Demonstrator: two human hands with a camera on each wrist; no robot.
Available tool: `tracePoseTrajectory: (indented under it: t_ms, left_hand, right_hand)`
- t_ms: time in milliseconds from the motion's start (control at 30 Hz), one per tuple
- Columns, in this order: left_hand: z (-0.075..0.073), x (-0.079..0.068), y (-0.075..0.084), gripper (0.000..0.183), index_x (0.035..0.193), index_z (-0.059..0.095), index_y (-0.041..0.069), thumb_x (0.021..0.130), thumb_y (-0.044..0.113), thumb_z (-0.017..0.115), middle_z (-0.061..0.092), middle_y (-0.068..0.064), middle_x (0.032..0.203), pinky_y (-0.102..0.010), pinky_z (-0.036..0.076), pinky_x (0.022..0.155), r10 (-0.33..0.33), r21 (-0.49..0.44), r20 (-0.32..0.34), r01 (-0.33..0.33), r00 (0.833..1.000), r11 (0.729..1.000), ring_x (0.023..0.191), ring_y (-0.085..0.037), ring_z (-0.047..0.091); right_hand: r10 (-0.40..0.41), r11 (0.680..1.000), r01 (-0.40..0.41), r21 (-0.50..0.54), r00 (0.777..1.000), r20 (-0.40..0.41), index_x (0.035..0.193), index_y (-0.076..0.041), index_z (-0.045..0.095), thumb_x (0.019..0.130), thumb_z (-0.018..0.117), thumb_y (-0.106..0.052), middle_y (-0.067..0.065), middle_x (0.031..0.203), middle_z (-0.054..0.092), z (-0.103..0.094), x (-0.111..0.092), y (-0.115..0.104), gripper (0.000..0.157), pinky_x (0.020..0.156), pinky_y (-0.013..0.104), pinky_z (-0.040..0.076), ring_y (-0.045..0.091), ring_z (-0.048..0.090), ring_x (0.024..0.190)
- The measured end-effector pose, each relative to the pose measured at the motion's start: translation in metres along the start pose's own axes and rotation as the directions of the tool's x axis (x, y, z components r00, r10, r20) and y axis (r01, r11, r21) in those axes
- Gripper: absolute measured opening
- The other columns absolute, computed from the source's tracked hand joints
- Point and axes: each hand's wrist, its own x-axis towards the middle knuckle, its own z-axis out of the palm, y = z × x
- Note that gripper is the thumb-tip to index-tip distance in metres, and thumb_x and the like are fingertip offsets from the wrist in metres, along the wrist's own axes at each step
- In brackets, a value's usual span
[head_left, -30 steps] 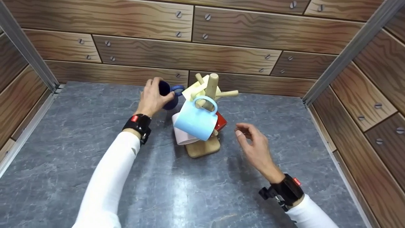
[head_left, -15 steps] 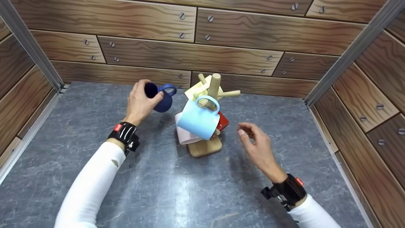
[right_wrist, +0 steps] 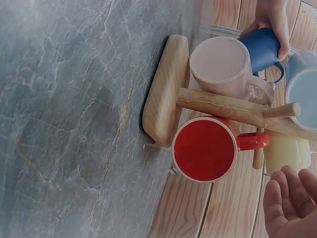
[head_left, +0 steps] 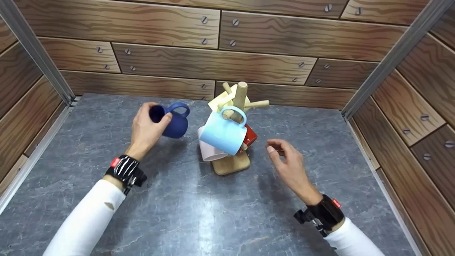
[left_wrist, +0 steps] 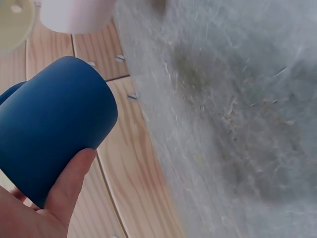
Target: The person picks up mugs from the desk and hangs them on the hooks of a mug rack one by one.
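Observation:
My left hand [head_left: 144, 133] grips a dark blue mug [head_left: 176, 126] near its rim, thumb on one side and fingers on the other. The mug is tilted, its mouth toward my palm and its handle up, held above the table to the left of a wooden mug tree [head_left: 241, 93]. In the left wrist view, the thumb presses the side of the blue mug [left_wrist: 64, 116]. Hanging on the tree are a light blue mug [head_left: 222, 134], a pale pink mug [head_left: 210, 151], a red mug [right_wrist: 204, 148] and a pale yellow mug [right_wrist: 287, 153]. Right of it, my right hand [head_left: 288, 167] hovers with loosely curled fingers, holding nothing.
The tree's wooden base [head_left: 231, 165] stands on a grey marbled tabletop [head_left: 177, 213]. A bare peg [head_left: 257, 104] juts out to the upper right. Wood-patterned walls [head_left: 160, 57] with metal corner posts [head_left: 387, 57] enclose the back and sides.
The left hand has carried the dark blue mug leftward and toward me, away from the mug tree. My right hand has stayed almost still.

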Motion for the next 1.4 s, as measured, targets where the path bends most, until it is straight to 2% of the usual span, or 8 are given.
tracePoseTrajectory:
  t_ms: [133,333,600,867,1000,1200,1333,1400]
  left_hand:
    - [-0.008,-0.017,0.002,0.058,0.135,0.056,0.006,0.091,0.04,0.071,0.062,-0.018,0.131,-0.05,0.041,0.108,-0.068,-0.041,0.028,0.069,0.997,0.997,0.122,-0.035,0.057]
    - [-0.011,-0.045,0.008,0.058,0.138,0.051,0.006,0.094,0.039,0.068,0.059,-0.019,0.133,-0.053,0.04,0.111,-0.135,-0.116,0.128,0.15,0.983,0.982,0.125,-0.035,0.054]
    - [-0.001,-0.078,0.012,0.054,0.136,0.051,0.007,0.094,0.036,0.069,0.056,-0.018,0.134,-0.055,0.044,0.107,-0.164,-0.187,0.252,0.214,0.954,0.959,0.123,-0.035,0.054]
    - [0.006,-0.102,0.012,0.047,0.128,0.052,0.011,0.093,0.036,0.07,0.055,-0.018,0.136,-0.058,0.044,0.107,-0.187,-0.18,0.298,0.247,0.936,0.952,0.126,-0.037,0.053]
    - [0.012,-0.116,0.011,0.048,0.13,0.052,0.011,0.093,0.036,0.072,0.054,-0.018,0.137,-0.06,0.046,0.106,-0.197,-0.185,0.343,0.272,0.918,0.944,0.128,-0.039,0.054]
    - [0.026,-0.135,0.016,0.049,0.129,0.055,0.011,0.091,0.034,0.074,0.057,-0.017,0.133,-0.055,0.054,0.097,-0.188,-0.206,0.385,0.282,0.904,0.937,0.12,-0.037,0.059]
    - [0.035,-0.146,0.025,0.048,0.128,0.055,0.01,0.091,0.034,0.074,0.056,-0.018,0.133,-0.051,0.058,0.089,-0.171,-0.243,0.434,0.298,0.884,0.923,0.115,-0.036,0.062]
    - [0.039,-0.15,0.03,0.049,0.127,0.054,0.011,0.091,0.035,0.074,0.056,-0.018,0.133,-0.051,0.058,0.09,-0.155,-0.257,0.457,0.297,0.876,0.92,0.114,-0.036,0.062]
  right_hand:
    - [0.009,1.0,-0.009,-0.017,1.0,0.015,0.12,0.001,0.07,0.103,0.063,-0.01,0.007,0.112,0.072,-0.001,0.0,-0.001,0.022,0.088,0.023,0.053,0.018,0.067,0.098]
    - [0.015,1.0,-0.015,-0.014,1.0,0.027,0.119,-0.002,0.071,0.104,0.062,-0.012,0.004,0.111,0.072,0.001,0.001,-0.004,0.021,0.088,0.024,0.053,0.016,0.067,0.098]
    - [-0.024,1.0,0.024,0.0,0.999,0.023,0.116,-0.004,0.073,0.103,0.063,-0.01,0.002,0.109,0.073,0.004,-0.001,-0.003,0.018,0.087,0.021,0.054,0.014,0.067,0.095]
    - [-0.058,0.998,0.058,-0.013,0.998,0.024,0.112,-0.006,0.077,0.103,0.063,-0.01,-0.003,0.104,0.073,0.007,-0.001,-0.004,0.017,0.084,0.02,0.053,0.013,0.067,0.093]
    - [-0.051,0.999,0.051,-0.01,0.998,0.033,0.111,-0.005,0.077,0.102,0.064,-0.009,-0.003,0.103,0.073,0.009,-0.001,-0.005,0.016,0.084,0.02,0.054,0.012,0.068,0.092]
    - [-0.076,0.997,0.076,0.007,0.996,0.049,0.109,-0.007,0.077,0.102,0.066,-0.01,-0.005,0.104,0.074,0.014,-0.001,-0.007,0.014,0.084,0.021,0.055,0.012,0.068,0.093]
    - [-0.114,0.993,0.112,0.033,0.992,0.051,0.108,-0.009,0.078,0.1,0.068,-0.008,-0.003,0.103,0.074,0.02,-0.003,-0.006,0.013,0.084,0.021,0.056,0.013,0.069,0.091]
    - [-0.139,0.989,0.136,0.05,0.989,0.051,0.108,-0.008,0.078,0.099,0.068,-0.006,-0.003,0.102,0.075,0.022,-0.004,-0.006,0.013,0.083,0.021,0.056,0.013,0.069,0.09]
